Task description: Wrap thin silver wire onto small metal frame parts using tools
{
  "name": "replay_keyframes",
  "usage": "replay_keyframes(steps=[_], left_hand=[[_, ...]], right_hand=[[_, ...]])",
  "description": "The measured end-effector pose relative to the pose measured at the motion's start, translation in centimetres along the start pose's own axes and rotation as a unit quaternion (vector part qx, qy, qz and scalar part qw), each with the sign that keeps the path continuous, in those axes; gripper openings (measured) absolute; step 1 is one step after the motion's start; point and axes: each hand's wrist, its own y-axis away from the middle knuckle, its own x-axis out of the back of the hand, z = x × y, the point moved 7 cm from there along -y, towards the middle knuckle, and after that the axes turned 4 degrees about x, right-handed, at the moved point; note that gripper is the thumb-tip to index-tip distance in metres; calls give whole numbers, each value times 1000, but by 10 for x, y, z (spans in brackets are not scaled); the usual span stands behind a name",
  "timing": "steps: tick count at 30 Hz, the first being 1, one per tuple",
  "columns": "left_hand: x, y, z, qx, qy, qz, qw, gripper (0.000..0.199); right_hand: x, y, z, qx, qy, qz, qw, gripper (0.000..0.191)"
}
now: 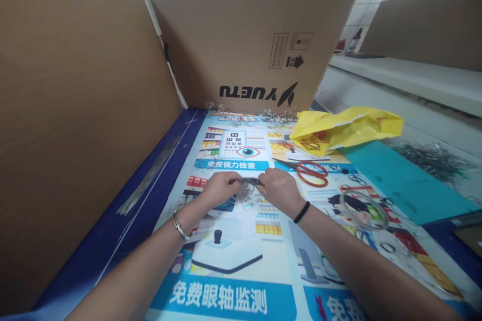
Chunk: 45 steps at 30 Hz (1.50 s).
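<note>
Near the middle of the printed sheet (241,230), my left hand (223,188) pinches a dark flat piece (250,181) and the edge of a small mesh-like wire piece (244,192). From the other side my right hand (279,190) has its fingers closed round the right end of the dark piece. The wire piece hangs just below, between both hands. Scissors with orange handles (313,173) lie beyond my right hand, their blades pointing left. The exact shape of the dark piece is hidden by my fingers.
Cardboard walls (241,35) rise at the left and back. A yellow bag (350,128), a teal sheet (408,180), a coil ring (363,209) and dark wire scraps (433,160) are at right. Thin wires (148,175) lie at left.
</note>
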Motion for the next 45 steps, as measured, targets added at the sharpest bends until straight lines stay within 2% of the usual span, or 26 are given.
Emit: replay_keyframes(steps=[4, 10, 19, 22, 26, 31, 38, 45], left_hand=[[3, -1, 8, -49, 2, 16, 999, 18], [4, 0, 9, -62, -13, 22, 998, 17], [7, -2, 2, -42, -12, 30, 999, 18], [10, -3, 0, -40, -23, 41, 998, 20], [13, -1, 1, -41, -57, 59, 996, 19], [11, 2, 8, -53, -85, 66, 993, 20], [9, 1, 9, -59, -73, 54, 994, 20], [6, -1, 5, -35, -30, 38, 998, 20]], right_hand=[[-1, -1, 1, -19, -16, -22, 999, 21], [0, -3, 3, -33, -37, -40, 998, 24], [2, -1, 14, -46, -67, 19, 997, 24], [8, -1, 13, -21, -40, 36, 998, 19], [9, -3, 7, 26, 10, 15, 1000, 13], [13, -6, 2, 46, 52, 11, 998, 14], [20, -6, -5, 81, 77, 23, 993, 13], [25, -8, -9, 91, 86, 19, 992, 14]])
